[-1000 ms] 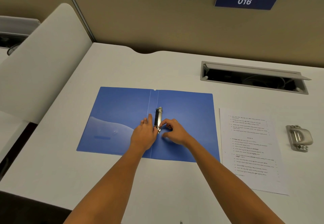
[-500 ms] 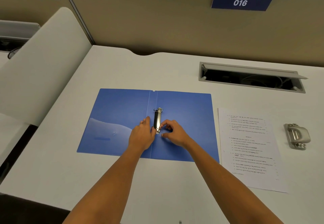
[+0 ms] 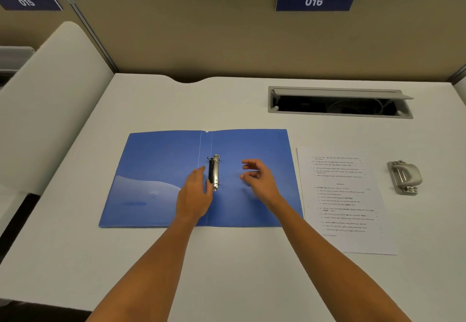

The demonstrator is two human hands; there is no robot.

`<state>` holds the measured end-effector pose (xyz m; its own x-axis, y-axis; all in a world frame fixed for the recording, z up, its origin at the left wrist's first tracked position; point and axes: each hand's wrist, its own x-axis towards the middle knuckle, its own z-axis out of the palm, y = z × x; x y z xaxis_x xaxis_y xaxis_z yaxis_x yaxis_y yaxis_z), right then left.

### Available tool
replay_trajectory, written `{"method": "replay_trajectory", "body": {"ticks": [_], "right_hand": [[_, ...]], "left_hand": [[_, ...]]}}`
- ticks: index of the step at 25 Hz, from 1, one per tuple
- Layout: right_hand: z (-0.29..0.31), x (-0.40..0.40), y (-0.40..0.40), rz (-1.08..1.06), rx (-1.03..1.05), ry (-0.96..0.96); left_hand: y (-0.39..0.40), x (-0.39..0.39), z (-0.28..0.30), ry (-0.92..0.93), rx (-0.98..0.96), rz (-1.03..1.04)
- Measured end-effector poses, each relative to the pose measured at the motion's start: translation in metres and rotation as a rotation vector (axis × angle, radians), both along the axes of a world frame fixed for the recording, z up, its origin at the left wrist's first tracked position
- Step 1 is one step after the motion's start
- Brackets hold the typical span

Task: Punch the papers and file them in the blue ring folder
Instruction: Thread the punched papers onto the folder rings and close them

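Now right hand (image 3: pixel 259 180) lifted off ring mechanism (image 3: pixel 214 172); left hand (image 3: pixel 195 195) stays.

We read two numbers, both white on dark blue plates fixed to the top edge of the beige partition behind the desk. At the upper left of the frame the plate (image 3: pixel 30 1) says "015", partly cut by the frame edge. Right of centre at the top, the second plate (image 3: pixel 314 0) says "016". At the right of the frame, on the desk, the printed sheet (image 3: pixel 345 200) carries many lines of black text with a short centred heading, but the print is too small and blurred for us to read any word.
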<state>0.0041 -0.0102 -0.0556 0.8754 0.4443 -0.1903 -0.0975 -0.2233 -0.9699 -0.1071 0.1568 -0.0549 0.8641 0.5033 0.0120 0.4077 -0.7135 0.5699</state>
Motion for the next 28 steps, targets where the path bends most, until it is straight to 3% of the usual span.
{"method": "replay_trajectory", "body": {"ticks": [5, 10, 12, 15, 17, 22, 28], "right_hand": [[0.017, 0.02, -0.063, -0.409, 0.043, -0.023], [0.017, 0.039, -0.146, -0.709, -0.138, -0.079], [0.01, 0.043, -0.18, -0.728, -0.32, -0.083], [0.003, 0.043, -0.221, -0.675, -0.73, 0.033], [0.004, 0.039, -0.237, -0.637, -0.89, 0.082], [0.008, 0.036, -0.247, -0.602, -0.998, 0.053], [0.012, 0.036, -0.241, -0.567, -1.086, 0.096]], "left_hand": [[-0.053, 0.034, 0.003, -0.144, 0.035, -0.15], [-0.133, 0.07, 0.019, -0.111, 0.076, -0.252], [-0.161, 0.08, 0.021, 0.02, 0.027, -0.317], [-0.189, 0.086, 0.015, 0.265, 0.083, -0.477], [-0.2, 0.086, 0.011, 0.381, 0.116, -0.555], [-0.212, 0.082, 0.005, 0.56, 0.158, -0.575], [-0.213, 0.086, 0.01, 0.6, 0.216, -0.581]]}}
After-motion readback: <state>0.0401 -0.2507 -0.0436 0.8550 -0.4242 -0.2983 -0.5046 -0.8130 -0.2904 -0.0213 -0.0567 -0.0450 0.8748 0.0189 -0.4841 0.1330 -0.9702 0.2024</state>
